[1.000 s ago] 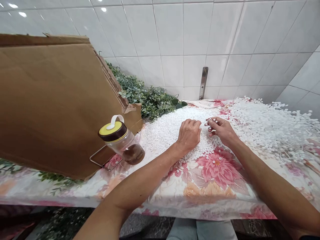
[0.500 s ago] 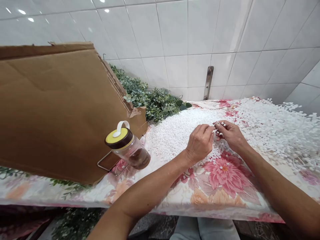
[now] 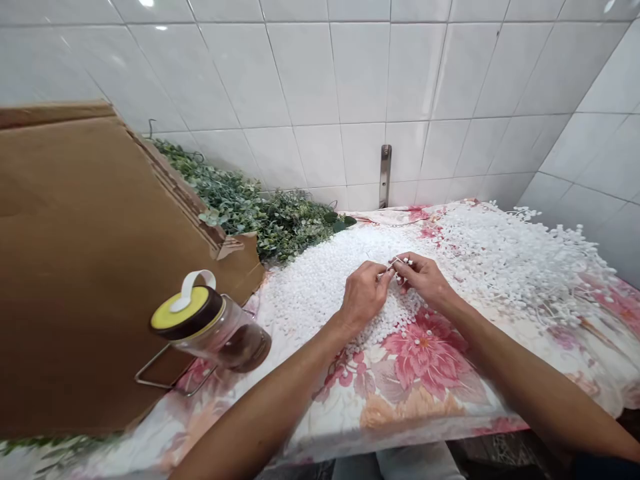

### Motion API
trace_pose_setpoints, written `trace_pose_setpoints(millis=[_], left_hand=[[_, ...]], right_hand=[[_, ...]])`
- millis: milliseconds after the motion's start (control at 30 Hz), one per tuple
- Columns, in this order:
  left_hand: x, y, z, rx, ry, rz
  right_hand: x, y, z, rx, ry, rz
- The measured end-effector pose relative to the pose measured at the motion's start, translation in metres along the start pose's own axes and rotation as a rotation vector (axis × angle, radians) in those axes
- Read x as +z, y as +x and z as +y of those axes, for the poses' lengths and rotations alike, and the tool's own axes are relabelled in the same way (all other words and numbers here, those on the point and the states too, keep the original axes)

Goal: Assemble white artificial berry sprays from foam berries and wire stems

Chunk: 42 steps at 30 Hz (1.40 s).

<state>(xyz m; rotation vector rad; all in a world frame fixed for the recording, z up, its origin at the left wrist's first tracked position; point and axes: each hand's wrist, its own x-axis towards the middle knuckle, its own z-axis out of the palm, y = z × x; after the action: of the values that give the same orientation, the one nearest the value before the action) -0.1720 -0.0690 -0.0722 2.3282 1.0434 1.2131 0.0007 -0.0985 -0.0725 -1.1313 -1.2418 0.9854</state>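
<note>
My left hand [image 3: 363, 294] and my right hand [image 3: 423, 279] meet fingertip to fingertip above a heap of small white beads [image 3: 320, 273] spread on a floral cloth [image 3: 425, 360]. Both hands are closed in a pinch on a thin white beaded sprig [image 3: 397, 263] held between them. My left hand's heel rests at the edge of the bead heap. A large tangle of white beaded sprigs [image 3: 520, 260] lies just right of my right hand.
A big brown cardboard sheet [image 3: 90, 267] leans at the left. A clear jar with a yellow lid [image 3: 210, 330] lies tilted in front of it on a wire stand. Green artificial foliage [image 3: 250, 207] runs along the white tiled wall. The table's front edge is near my elbows.
My hands have come together from slightly apart and now pinch one sprig. The view has shifted, so the jar and cardboard sit lower and further left.
</note>
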Motion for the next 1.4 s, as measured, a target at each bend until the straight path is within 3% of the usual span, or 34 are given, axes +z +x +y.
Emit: trace_pose_setpoints(millis=[100,233,533,867,1200,1400], left_hand=[[-0.003,0.003,-0.002,-0.099,0.001,-0.04],[-0.008,0.006,-0.001,-0.122,-0.019,-0.043],[-0.008,0.014,-0.004,-0.328,-0.347,-0.077],[-0.005,0.014,-0.009,-0.383,-0.447,-0.103],[-0.009,0.018,-0.003,-0.57,-0.716,-0.174],[-0.008,0.018,-0.001,-0.557,-0.72,-0.132]], right_hand=[[0.001,0.001,0.008,0.047,-0.01,-0.021],[0.003,0.002,0.013,0.09,-0.045,-0.016],[0.005,-0.002,-0.011,0.122,0.1,0.02],[0.005,-0.004,-0.013,0.122,0.079,0.021],[0.007,-0.007,-0.018,0.113,0.089,0.024],[0.006,-0.004,-0.007,0.114,0.032,-0.005]])
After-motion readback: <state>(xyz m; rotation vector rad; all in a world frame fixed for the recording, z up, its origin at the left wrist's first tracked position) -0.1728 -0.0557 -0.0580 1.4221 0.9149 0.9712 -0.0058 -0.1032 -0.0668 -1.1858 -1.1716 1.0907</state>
